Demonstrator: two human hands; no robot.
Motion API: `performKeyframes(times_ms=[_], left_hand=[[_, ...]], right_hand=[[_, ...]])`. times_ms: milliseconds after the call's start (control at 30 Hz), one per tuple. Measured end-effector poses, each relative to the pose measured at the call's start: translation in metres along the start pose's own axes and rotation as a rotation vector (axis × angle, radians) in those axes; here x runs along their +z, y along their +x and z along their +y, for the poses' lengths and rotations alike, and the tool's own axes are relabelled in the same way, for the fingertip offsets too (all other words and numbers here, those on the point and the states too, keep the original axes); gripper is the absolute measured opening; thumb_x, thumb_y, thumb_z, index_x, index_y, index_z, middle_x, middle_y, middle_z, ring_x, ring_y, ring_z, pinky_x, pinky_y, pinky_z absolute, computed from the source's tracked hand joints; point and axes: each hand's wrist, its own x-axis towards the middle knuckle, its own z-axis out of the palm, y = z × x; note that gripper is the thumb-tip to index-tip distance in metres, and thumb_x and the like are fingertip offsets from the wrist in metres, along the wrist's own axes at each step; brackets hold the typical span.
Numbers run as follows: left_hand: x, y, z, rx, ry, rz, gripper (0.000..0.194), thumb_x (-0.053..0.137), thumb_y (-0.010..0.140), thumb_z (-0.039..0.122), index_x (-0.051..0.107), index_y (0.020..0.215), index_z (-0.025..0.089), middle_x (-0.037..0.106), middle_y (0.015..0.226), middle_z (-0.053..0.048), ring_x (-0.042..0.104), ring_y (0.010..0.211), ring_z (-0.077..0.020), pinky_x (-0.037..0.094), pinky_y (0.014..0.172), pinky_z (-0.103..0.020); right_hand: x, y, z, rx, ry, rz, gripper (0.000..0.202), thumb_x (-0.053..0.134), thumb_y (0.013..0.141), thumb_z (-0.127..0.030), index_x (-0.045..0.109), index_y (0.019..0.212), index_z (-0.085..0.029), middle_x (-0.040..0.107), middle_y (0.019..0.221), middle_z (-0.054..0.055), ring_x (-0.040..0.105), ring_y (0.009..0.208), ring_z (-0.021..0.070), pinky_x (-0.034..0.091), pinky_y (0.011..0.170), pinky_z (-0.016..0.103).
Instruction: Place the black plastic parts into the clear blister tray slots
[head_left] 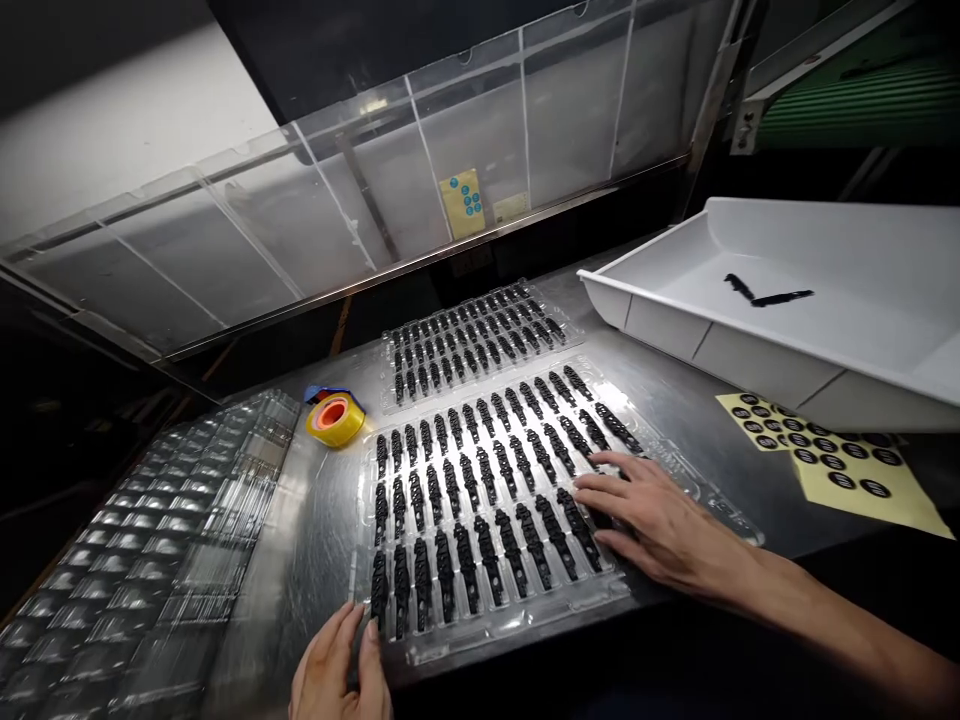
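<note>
A clear plastic blister tray (517, 618) lies on the metal table, with rows of narrow black ridged plastic parts (487, 560) in its slots. My right hand (649, 510) rests over the tray's right end, fingers spread and touching the parts there; part of that end is hidden beneath it. At the front left corner is my left hand (341, 665), its thumb and fingers apart beside the tray's edge and nothing held. Behind lies a second clear tray (480, 335), also filled with black parts.
Stacked clear trays (150, 560) stand at left. A yellow tape roll (335, 420) sits near a blue object. On the right, a white bin (675, 335) contains two black pieces (780, 298), beside yellow sheets of round black stickers (840, 465). A clear panel (465, 130) hangs behind.
</note>
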Motion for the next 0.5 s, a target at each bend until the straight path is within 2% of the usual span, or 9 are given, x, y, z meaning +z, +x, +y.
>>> performKeyframes(times_ms=[100, 200, 300, 400, 500], left_hand=[[0.002, 0.000, -0.013, -0.041, 0.038, -0.087, 0.022, 0.058, 0.093, 0.034, 0.071, 0.104, 0.021, 0.074, 0.108, -0.008, 0.067, 0.103, -0.0265, 0.056, 0.085, -0.041], [0.002, 0.000, -0.027, -0.089, 0.050, -0.146, 0.029, 0.056, 0.093, 0.040, 0.073, 0.104, 0.019, 0.075, 0.106, -0.008, 0.068, 0.102, -0.0247, 0.058, 0.087, -0.037], [0.003, 0.000, -0.034, -0.160, 0.051, -0.183, 0.035, 0.053, 0.094, 0.045, 0.073, 0.104, 0.018, 0.076, 0.105, -0.009, 0.069, 0.102, -0.0253, 0.059, 0.088, -0.038], [0.012, -0.003, -0.030, -0.256, 0.085, -0.125, 0.035, 0.049, 0.096, 0.047, 0.072, 0.106, 0.022, 0.075, 0.105, -0.008, 0.069, 0.104, -0.0271, 0.059, 0.086, -0.040], [0.025, -0.006, -0.022, -0.328, 0.072, -0.051, 0.031, 0.049, 0.097, 0.046, 0.070, 0.107, 0.026, 0.076, 0.104, -0.008, 0.070, 0.103, -0.0276, 0.059, 0.081, -0.039]], right_hand=[[0.010, -0.003, 0.009, -0.011, -0.048, 0.036, 0.036, 0.059, 0.095, -0.040, 0.067, 0.125, -0.021, 0.065, 0.131, 0.009, 0.041, 0.137, 0.0420, 0.041, 0.105, 0.071], [0.016, -0.007, 0.017, -0.061, -0.063, 0.085, 0.037, 0.053, 0.098, -0.045, 0.066, 0.127, -0.025, 0.063, 0.135, 0.005, 0.041, 0.138, 0.0394, 0.045, 0.104, 0.067], [0.012, -0.018, 0.029, -0.037, -0.083, 0.242, 0.040, 0.049, 0.100, -0.048, 0.062, 0.132, -0.029, 0.061, 0.139, 0.004, 0.045, 0.137, 0.0358, 0.048, 0.103, 0.061], [0.005, -0.040, 0.050, 0.143, -0.182, 0.420, 0.049, 0.043, 0.100, -0.052, 0.058, 0.135, -0.022, 0.064, 0.132, 0.011, 0.053, 0.128, 0.0355, 0.048, 0.104, 0.057], [0.006, -0.067, 0.073, 0.388, -0.362, 0.448, 0.057, 0.040, 0.099, -0.057, 0.054, 0.135, -0.015, 0.061, 0.132, 0.019, 0.053, 0.127, 0.0402, 0.047, 0.105, 0.056]])
